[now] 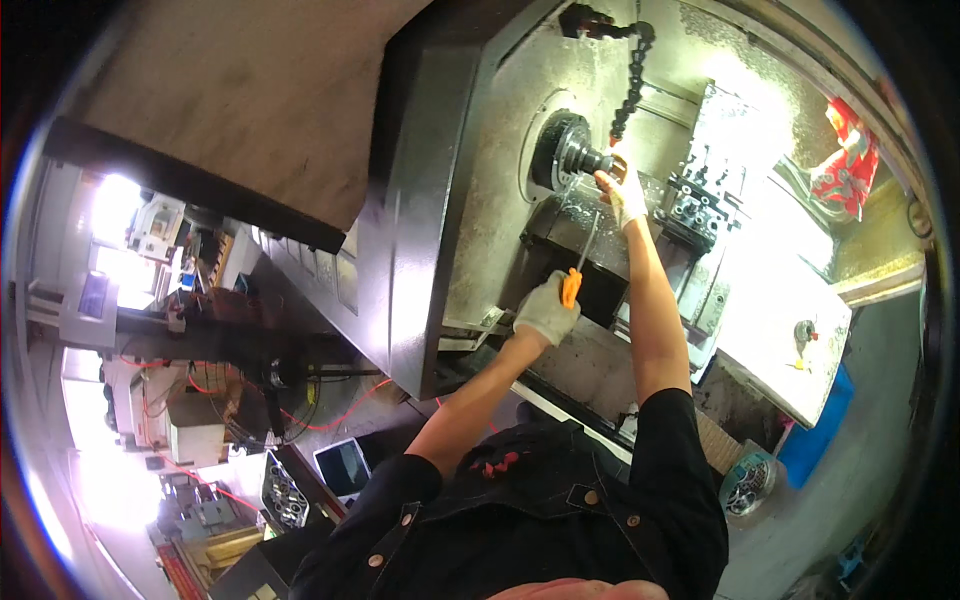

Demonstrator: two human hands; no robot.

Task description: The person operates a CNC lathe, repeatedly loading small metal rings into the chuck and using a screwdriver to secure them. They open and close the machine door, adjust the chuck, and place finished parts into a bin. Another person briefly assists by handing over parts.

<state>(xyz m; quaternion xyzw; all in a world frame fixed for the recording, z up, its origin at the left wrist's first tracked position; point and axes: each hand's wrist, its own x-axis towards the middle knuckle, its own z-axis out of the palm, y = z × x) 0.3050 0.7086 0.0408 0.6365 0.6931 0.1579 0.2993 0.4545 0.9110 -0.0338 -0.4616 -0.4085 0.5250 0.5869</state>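
In my gloved left hand is an orange-handled tool with a long thin metal shaft, perhaps a screwdriver. Its shaft points up and away from me, below the lathe chuck. My right hand, in a pale glove, reaches to the front end of the chuck. Its fingers close around the tip of a round metal workpiece that sticks out of the chuck; the glove hides part of that end. A black jointed coolant hose hangs down close above my right fingers.
Right of the chuck is a tool turret block on the slide. A red patterned cloth or bag hangs at the far right. Small parts lie on a bright metal cover. A round container of metal pieces stands lower right. The dark machine door is at left.
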